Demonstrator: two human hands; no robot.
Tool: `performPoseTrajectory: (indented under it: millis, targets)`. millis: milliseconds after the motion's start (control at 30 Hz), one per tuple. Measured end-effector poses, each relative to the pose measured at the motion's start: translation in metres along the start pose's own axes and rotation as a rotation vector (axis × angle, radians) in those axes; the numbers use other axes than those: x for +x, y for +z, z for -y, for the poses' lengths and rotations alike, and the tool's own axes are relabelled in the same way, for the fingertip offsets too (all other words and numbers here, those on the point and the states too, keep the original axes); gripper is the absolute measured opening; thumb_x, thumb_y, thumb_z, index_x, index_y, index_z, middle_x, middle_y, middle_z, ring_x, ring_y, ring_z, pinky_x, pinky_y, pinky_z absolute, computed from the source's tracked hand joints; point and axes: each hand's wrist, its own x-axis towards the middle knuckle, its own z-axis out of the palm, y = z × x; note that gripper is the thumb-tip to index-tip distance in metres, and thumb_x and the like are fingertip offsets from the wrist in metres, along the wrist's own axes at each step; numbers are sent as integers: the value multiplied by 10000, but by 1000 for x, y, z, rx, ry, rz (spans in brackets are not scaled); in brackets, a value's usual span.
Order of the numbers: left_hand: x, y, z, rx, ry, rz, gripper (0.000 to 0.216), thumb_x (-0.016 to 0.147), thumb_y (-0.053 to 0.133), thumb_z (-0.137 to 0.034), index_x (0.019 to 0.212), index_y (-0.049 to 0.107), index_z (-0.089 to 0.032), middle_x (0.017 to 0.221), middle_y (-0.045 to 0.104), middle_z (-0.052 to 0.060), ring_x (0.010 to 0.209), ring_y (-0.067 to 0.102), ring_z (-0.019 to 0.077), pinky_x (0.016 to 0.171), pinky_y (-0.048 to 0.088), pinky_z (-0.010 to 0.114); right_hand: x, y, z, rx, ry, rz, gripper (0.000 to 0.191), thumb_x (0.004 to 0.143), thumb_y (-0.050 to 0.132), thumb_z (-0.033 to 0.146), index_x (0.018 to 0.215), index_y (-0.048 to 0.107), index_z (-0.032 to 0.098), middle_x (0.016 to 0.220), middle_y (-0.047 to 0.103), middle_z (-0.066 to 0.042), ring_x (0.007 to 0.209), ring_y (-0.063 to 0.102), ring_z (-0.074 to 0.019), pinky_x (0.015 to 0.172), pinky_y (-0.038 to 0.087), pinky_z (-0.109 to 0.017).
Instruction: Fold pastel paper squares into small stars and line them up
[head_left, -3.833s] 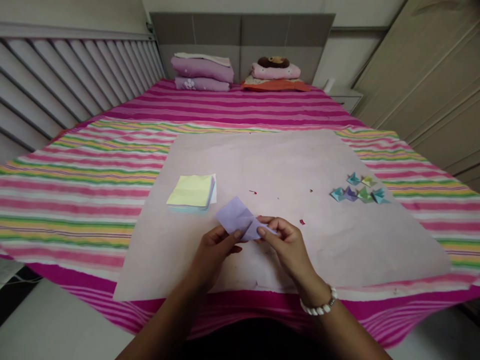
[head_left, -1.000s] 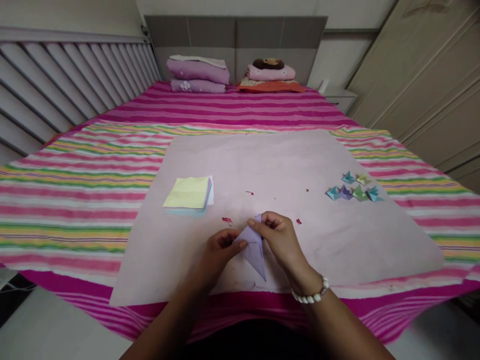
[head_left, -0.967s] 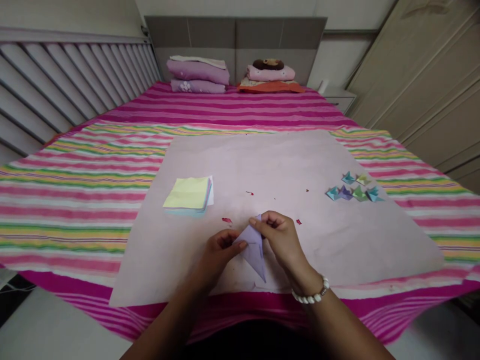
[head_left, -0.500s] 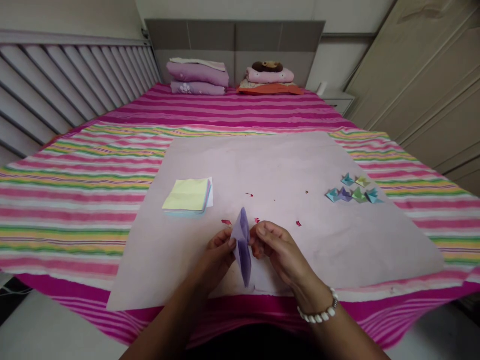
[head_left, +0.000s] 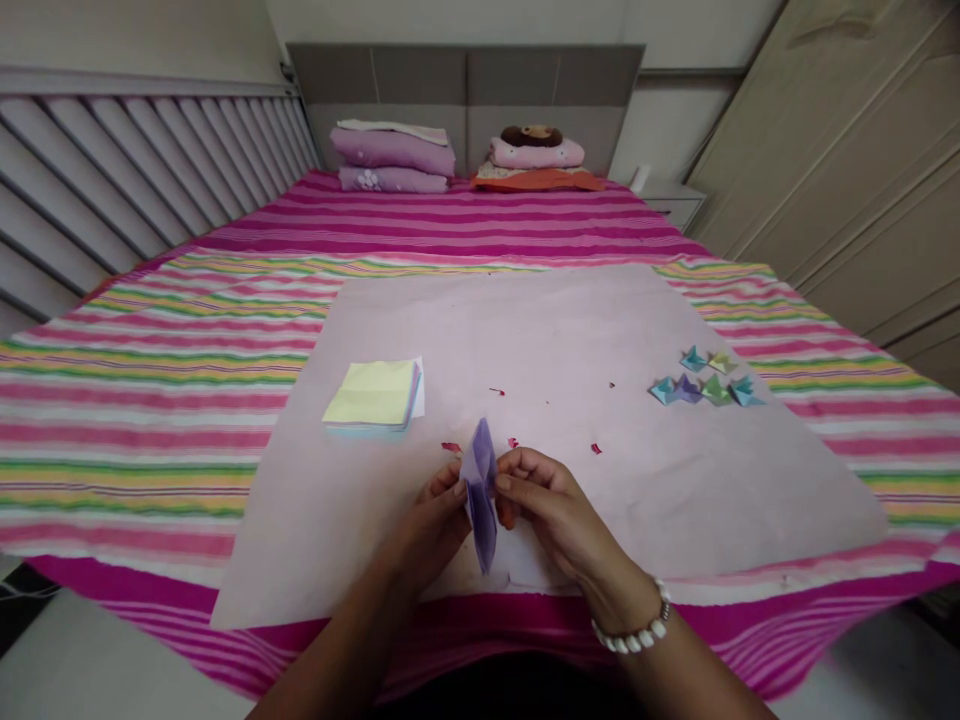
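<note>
A folded piece of purple origami paper (head_left: pixel 481 500) stands on edge between my hands, its long pointed shape partly opened along the folds. My left hand (head_left: pixel 435 520) pinches its left side, thumb in front. My right hand (head_left: pixel 551 510) is closed with thumb and fingertips on the paper's right edge; a bracelet of white beads circles that wrist. A stack of square paper (head_left: pixel 373 393), pale yellow on top, lies to the left. At the right sit several small folded paper figures (head_left: pixel 688 388) in blue, purple and green.
Beneath everything lies a large pale sheet (head_left: pixel 480 330) on a striped bedspread (head_left: pixel 165 400). Small red scraps (head_left: pixel 596 449) are scattered on it. Folded bedding (head_left: pixel 394 160) is stacked by the headboard (head_left: pixel 420 80). A rail (head_left: pixel 150 150) runs along the left.
My right thumb and fingers have closed onto the paper's right edge. The purple paper has shifted slightly left and turned a little; my left hand keeps its hold.
</note>
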Motion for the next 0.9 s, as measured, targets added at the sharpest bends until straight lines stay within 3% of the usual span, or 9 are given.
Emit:
performPoseTrajectory:
  millis: [200, 433, 567, 700, 800, 900]
  targets:
    - [2, -6, 5, 9, -21, 25, 191, 728, 764, -247, 868, 692, -139, 675, 662, 14, 591, 573, 90, 541, 425, 175, 3, -2, -4, -9, -97, -49, 170, 727, 730, 220, 837, 605, 185, 670, 630, 38, 515, 588, -86, 530, 470, -213]
    - [2, -7, 8, -24, -38, -15, 224, 674, 808, -246, 838, 695, -144, 663, 655, -7, 552, 557, 64, 538, 428, 153, -1, 3, -4, -104, -275, -162, 193, 721, 748, 226, 819, 582, 211, 765, 624, 37, 574, 597, -83, 563, 508, -215]
    - [3, -7, 8, 25, 2, -50, 274, 661, 817, -287, 848, 670, -152, 681, 640, -12, 590, 574, 79, 588, 455, 176, -4, 1, -1, -187, -256, -107, 117, 766, 705, 278, 815, 637, 198, 736, 629, 16, 633, 598, -104, 631, 502, -241]
    - [3, -4, 4, 133, 30, -222, 320, 624, 837, -288, 819, 614, -165, 657, 605, -39, 548, 529, 52, 539, 412, 159, -7, 0, 2, -218, -157, -63, 235, 714, 747, 320, 871, 624, 195, 675, 570, 33, 600, 524, -102, 560, 432, -230]
    - [4, 0, 1, 244, 97, -305, 363, 605, 840, -298, 832, 586, -174, 576, 548, -79, 453, 428, 26, 445, 314, 145, -5, -1, -1, -305, -128, -105, 292, 628, 800, 281, 798, 579, 193, 600, 497, 64, 528, 439, -86, 504, 361, -220]
    - [3, 3, -6, 432, 132, -294, 405, 609, 828, -303, 921, 604, -173, 576, 571, -76, 426, 415, 34, 424, 300, 164, -1, -4, -5, -449, -198, -179, 195, 679, 745, 281, 724, 580, 187, 593, 466, 56, 530, 411, -92, 500, 339, -230]
